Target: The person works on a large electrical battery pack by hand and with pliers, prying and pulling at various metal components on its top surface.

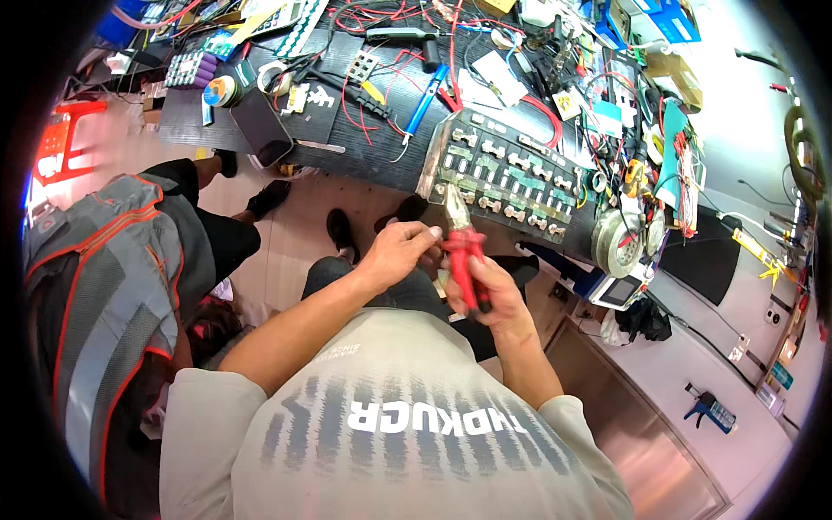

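My right hand (496,295) grips red-and-black-handled pliers (471,269) with a worn metal head pointing up toward the desk. My left hand (403,251) is just left of the pliers, its fingers pinched near the jaws; what is between them, if anything, is too small to make out. Just beyond the plier head, a tray or fixture (498,173) carrying rows of small metal and green parts lies at the front edge of the dark desk (364,165).
Wires, a phone (260,127), tools and spools (617,243) crowd the desk. At my left are another person in a grey orange-trimmed garment (130,269) and a red stool (65,143). A white worktop with a caulking gun (711,407) is at right.
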